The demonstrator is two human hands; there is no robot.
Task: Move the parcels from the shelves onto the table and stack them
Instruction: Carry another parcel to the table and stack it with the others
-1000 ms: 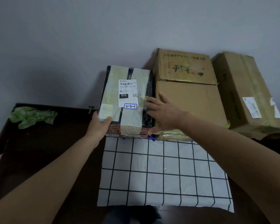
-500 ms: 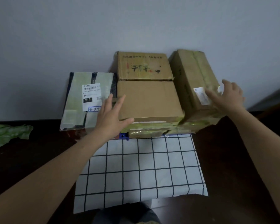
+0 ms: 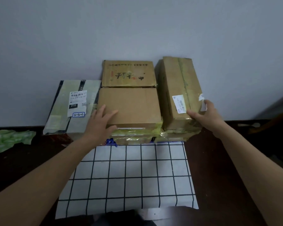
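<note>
Several parcels stand against the wall at the back of the dark table [image 3: 219, 168]. A taped parcel with a white label marked 3-3-1 [image 3: 72, 108] lies at the left. In the middle a plain brown box [image 3: 134, 106] lies on lower yellow-taped parcels, with a printed brown box [image 3: 129, 73] behind it. A long brown box [image 3: 178, 88] sits at the right. My left hand [image 3: 101, 121] rests with spread fingers on the plain box's near left corner. My right hand [image 3: 204, 115] grips the long box's near right corner.
A white cloth with a black grid [image 3: 129, 176] covers the table's middle in front of the parcels. A crumpled green bag [image 3: 10, 139] lies at the table's left edge. A grey wall stands right behind the parcels.
My left hand left the labelled parcel and came onto the plain middle box. My right hand swung from the labelled parcel to the long box and took hold of its corner.
</note>
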